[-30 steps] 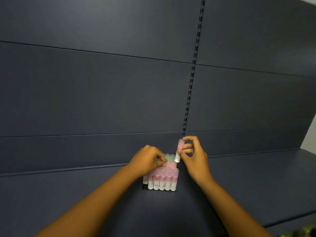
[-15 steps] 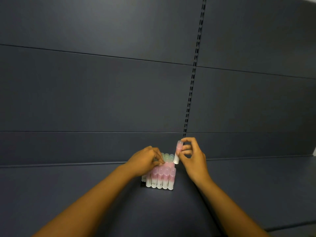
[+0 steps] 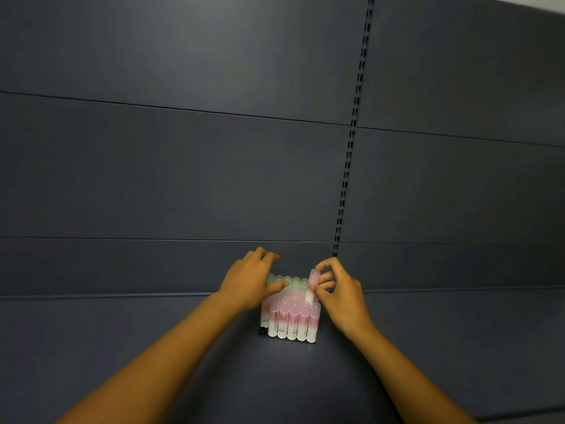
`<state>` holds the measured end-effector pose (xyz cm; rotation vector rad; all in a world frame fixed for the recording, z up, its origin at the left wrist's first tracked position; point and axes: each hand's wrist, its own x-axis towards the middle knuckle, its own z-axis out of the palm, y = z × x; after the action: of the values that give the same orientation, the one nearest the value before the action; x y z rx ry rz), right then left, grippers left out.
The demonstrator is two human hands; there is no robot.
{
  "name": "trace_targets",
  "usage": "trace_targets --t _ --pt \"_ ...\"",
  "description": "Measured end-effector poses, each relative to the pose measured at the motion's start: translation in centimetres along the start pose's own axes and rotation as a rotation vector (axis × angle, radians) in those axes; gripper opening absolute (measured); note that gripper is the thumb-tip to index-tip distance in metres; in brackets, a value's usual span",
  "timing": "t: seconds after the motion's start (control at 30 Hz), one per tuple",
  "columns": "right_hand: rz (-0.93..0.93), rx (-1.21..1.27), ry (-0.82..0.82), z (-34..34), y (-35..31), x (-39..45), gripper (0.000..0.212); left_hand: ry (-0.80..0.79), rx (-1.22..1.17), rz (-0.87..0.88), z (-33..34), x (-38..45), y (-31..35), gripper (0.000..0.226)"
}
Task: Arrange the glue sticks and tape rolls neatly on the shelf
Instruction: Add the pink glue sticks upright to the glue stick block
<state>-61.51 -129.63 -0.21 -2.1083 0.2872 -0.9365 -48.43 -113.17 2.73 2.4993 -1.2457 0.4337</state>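
Pinching one pink glue stick (image 3: 312, 286) at the block's (image 3: 290, 316) right edge, the right hand (image 3: 339, 296) adds it; the left hand (image 3: 253, 283) rests loosely open on the block's left. No tape rolls visible; much likely remains.

You face a dark slate-blue back wall (image 3: 183, 166) built of wide horizontal panels, their seams (image 3: 171, 109) running as thin lines across the frame. A slotted metal upright (image 3: 351, 139) climbs from the base to the top edge, right of centre, punched with paired dark slots. Below, a matching dark surface (image 3: 91, 347) spreads towards you, meeting the wall along a low ledge. Soft light falls from above, brightening the upper panels. In the top right corner, a sliver of pale wall (image 3: 547, 7) shows.
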Motion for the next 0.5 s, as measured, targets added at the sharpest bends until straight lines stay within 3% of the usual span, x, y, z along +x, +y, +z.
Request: trace_targets --t 0.5 --pt "0.036 -0.327 -0.038 2.2 0.9 -0.2 0.017 -0.013 0.04 -0.026 0.0 -0.8 0.1 0.065"
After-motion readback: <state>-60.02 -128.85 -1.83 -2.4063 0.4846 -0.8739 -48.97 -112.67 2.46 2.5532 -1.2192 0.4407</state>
